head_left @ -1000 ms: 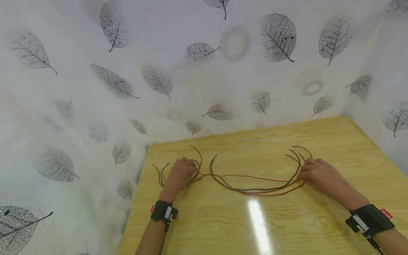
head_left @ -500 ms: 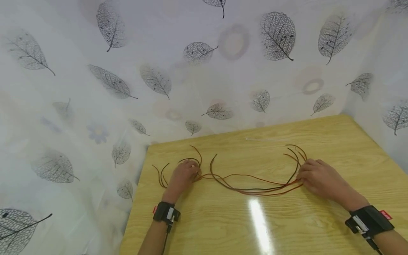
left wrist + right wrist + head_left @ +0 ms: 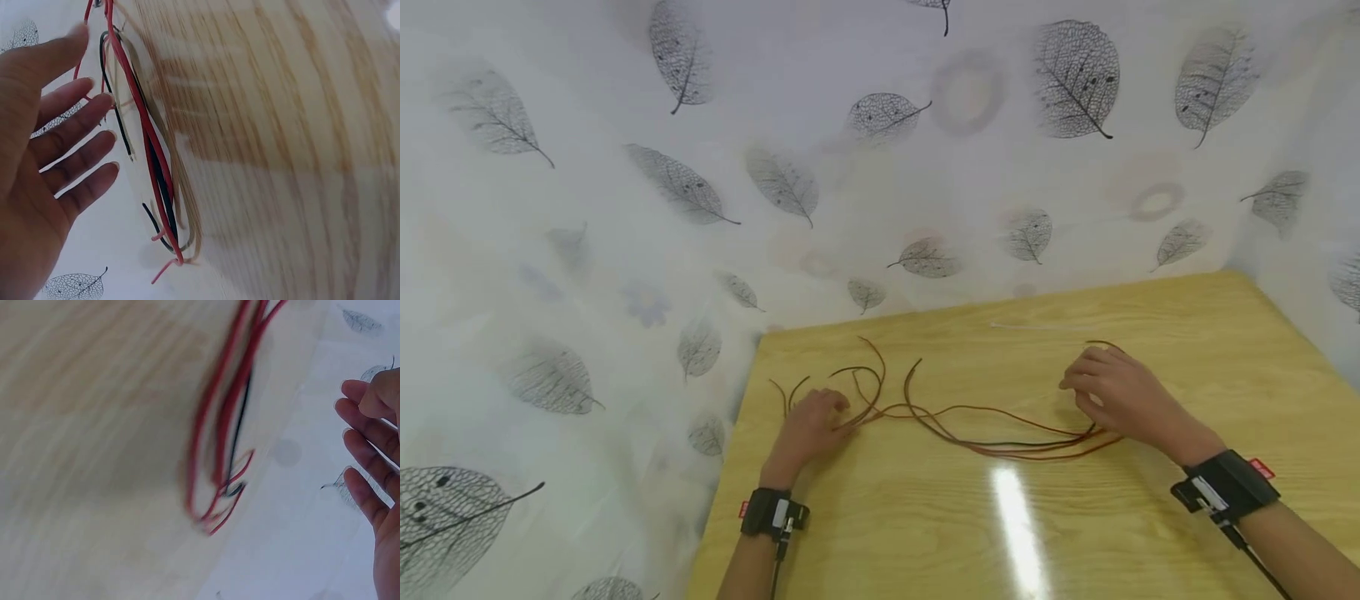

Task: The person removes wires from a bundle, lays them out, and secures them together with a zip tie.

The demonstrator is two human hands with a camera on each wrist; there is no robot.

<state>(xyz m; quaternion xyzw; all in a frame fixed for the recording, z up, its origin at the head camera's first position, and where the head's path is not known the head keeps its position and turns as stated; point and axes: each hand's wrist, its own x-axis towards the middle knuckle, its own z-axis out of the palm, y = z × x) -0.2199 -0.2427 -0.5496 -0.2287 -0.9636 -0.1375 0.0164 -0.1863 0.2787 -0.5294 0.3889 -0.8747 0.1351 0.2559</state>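
Several red and black wires [image 3: 1000, 450] lie in loose, overlapping curves across the table. My left hand [image 3: 811, 425] is over the left group of wires, fingers relaxed. In the left wrist view, that hand [image 3: 56, 131] has spread fingers beside the red wires [image 3: 142, 106] and a black wire [image 3: 117, 115], holding nothing. Above the right ends of the wires is my right hand [image 3: 1123, 400], which hides part of them. The right wrist view has its fingers [image 3: 372, 440] loosely bent and apart from the red wires [image 3: 199, 431], with nothing between them.
A wood-grain table [image 3: 925, 525] bears the wires. A thin white strip [image 3: 1030, 327] lies near its back edge. A leaf-patterned sheet [image 3: 820, 208] rises behind the table and along both sides. Each wrist wears a black band [image 3: 1231, 485] with a cable.
My right hand has let go of the wires and lifted, moving slightly left. My left hand has come off the wires, moving left and nearer, its fingers loosened. The head view has shifted a little.
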